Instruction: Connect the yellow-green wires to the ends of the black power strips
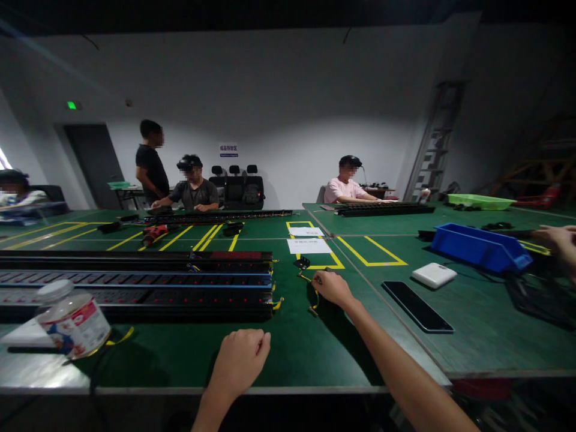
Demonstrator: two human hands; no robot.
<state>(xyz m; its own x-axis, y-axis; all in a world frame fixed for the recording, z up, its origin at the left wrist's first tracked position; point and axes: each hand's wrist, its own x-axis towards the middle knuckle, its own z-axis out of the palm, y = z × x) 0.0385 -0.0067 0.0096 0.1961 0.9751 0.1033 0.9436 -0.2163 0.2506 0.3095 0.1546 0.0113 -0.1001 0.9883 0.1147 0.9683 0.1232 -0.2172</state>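
My left hand (240, 359) rests on the green table (297, 354) near its front edge, fingers curled into a loose fist with nothing visible in it. My right hand (332, 288) reaches forward over the table, its fingers pinched on a thin yellow wire (310, 294) that leads to a small black part (302, 262). Long black power strips (135, 285) lie in a stack just left of the wire, with yellow wire ends sticking out at their right end.
A plastic bottle (72, 321) lies at front left. A black phone (417, 306), a white box (434, 275) and a blue bin (479, 247) sit to the right, where another person's hand (560, 243) reaches in. Paper sheets (308, 245) lie ahead. Several people are at far tables.
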